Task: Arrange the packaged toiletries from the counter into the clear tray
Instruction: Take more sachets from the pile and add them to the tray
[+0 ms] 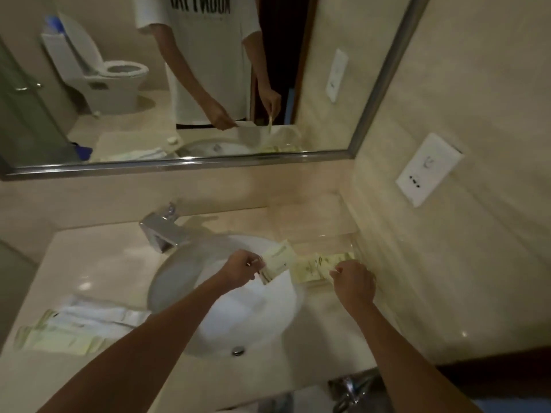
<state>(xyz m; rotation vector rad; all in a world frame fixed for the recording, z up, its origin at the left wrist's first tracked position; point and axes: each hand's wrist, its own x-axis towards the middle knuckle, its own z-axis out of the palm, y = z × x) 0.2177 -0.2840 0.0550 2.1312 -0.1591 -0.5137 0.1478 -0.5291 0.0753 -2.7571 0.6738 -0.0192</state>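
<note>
My left hand is over the sink's right rim, shut on a stack of pale yellow-green toiletry packets and a white one. My right hand is closed on a thin packet at the near edge of the clear tray, which stands in the back right corner of the counter. Several pale packets lie in the tray's near end. More packets, green and white, lie in a pile on the counter at the left.
A white oval sink with a chrome faucet fills the middle of the beige counter. A mirror hangs behind. The wall at right carries a white outlet plate.
</note>
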